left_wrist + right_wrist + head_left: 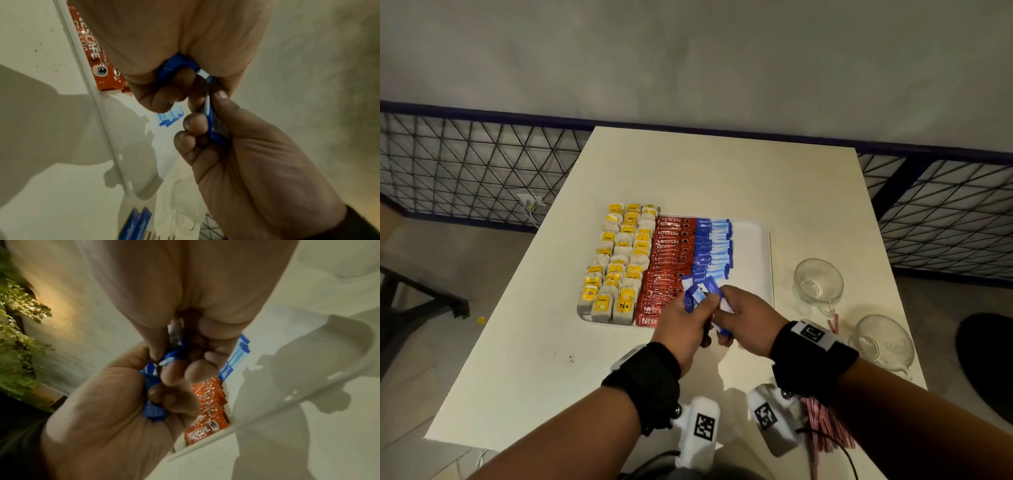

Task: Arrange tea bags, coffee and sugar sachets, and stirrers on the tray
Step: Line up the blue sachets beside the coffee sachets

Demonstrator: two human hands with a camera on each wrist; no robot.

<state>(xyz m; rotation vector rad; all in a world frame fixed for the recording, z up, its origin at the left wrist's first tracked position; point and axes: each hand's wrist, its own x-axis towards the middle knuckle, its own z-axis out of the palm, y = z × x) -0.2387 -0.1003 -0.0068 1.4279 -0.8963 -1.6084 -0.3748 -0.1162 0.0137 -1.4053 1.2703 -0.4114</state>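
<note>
On a pale bench (715, 178), a white tray (755, 246) held rows of tea bags (619, 260), red coffee sachets (666, 260) and blue sugar sachets (710, 246). Over the tray's near edge, the left hand (685, 325) and right hand (748, 320) met, both pinching a bunch of blue sachets (700, 296) and hiding that row's near end. Right of the tray stood two glass cups (818, 282), with red-striped stirrers (825, 425) near the bench's front edge.

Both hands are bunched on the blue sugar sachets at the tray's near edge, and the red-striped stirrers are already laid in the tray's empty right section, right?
Not the stirrers. The head view shows the red-striped stirrers lying on the table by the right forearm; the tray's right section is bare. Both the left hand and right hand do hold blue sugar sachets.
</note>
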